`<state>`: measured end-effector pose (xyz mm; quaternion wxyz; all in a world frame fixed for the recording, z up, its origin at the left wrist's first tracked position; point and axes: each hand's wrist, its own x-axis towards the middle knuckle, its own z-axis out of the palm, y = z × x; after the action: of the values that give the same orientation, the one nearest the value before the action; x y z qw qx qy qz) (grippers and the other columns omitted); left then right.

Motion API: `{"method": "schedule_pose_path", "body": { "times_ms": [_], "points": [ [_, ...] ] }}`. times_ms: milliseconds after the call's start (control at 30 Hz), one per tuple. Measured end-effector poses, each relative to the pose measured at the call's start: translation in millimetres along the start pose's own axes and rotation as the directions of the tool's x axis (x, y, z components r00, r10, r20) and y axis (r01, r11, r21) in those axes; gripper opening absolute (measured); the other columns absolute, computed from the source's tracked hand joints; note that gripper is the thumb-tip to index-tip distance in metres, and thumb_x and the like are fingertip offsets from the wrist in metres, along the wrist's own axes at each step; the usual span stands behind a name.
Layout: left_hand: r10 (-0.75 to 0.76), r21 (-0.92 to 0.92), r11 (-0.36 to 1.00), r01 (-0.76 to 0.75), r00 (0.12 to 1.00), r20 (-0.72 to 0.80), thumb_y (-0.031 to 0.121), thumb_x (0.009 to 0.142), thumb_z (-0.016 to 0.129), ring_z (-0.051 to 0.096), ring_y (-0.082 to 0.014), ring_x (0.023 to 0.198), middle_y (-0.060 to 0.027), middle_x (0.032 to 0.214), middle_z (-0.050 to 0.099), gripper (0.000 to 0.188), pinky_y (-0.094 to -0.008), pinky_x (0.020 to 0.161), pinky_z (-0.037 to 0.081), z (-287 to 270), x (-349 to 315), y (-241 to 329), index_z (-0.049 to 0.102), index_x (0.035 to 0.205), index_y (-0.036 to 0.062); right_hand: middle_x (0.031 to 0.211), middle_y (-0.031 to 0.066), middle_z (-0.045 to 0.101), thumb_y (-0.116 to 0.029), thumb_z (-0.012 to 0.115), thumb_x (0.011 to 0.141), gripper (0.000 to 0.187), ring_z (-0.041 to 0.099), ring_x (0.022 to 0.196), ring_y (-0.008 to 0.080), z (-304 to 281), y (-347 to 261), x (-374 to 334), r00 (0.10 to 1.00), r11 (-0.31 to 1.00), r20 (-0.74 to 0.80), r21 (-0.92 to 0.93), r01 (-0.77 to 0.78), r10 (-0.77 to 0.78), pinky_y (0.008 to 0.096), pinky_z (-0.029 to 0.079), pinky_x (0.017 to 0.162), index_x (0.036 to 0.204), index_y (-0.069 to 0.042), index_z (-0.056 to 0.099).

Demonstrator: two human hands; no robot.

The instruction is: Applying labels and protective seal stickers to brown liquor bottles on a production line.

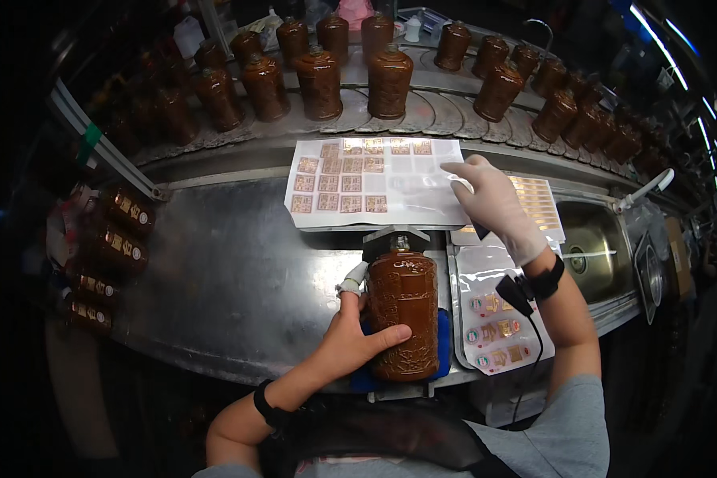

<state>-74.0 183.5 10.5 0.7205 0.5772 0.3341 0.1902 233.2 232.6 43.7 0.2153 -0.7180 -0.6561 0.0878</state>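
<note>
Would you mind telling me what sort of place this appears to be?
Probably a bottling or packing workshop: brown bottles stand along a curved slatted conveyor, a sheet of stickers lies before it, and the left hand holds another bottle.

Left hand [346, 341] curled, thumb [390, 337] extended — gloved right hand [495, 205] farther forward, fingers [458, 170] pointing left
</note>
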Motion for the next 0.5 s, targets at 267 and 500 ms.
{"method": "schedule_pose_path", "body": {
  "times_ms": [267,500],
  "points": [
    [-0.020,-0.047,0.999,0.020,1.000,-0.009,0.034,0.079,0.083,0.039,-0.0314,0.139,-0.0247,0.149,0.035,0.115,-0.0408,0.116,0.031,-7.1,6.1,-2.8,0.002,0.153,-0.0002,0.112,0.0211,0.060,-0.018,0.052,0.090,0.034,0.064,0.098,0.0388,59.1,22.3,86.6,0.981,0.937,0.172,-0.347,-0.028,0.094,0.0434,0.052,0.086,0.118,-0.023,0.072],
    [-0.014,0.039,0.999,0.015,1.000,-0.023,0.039,0.077,0.084,0.040,-0.0316,0.139,-0.0260,0.149,0.036,0.120,-0.0397,0.115,0.032,-12.9,12.5,-12.2,0.000,0.153,-0.0035,0.102,0.0183,0.063,-0.022,0.059,0.087,0.024,0.065,0.094,0.0356,38.1,-8.7,35.9,0.940,0.972,0.335,-0.235,0.013,0.069,0.0422,0.052,0.085,0.100,-0.015,0.077]
  ]
}}
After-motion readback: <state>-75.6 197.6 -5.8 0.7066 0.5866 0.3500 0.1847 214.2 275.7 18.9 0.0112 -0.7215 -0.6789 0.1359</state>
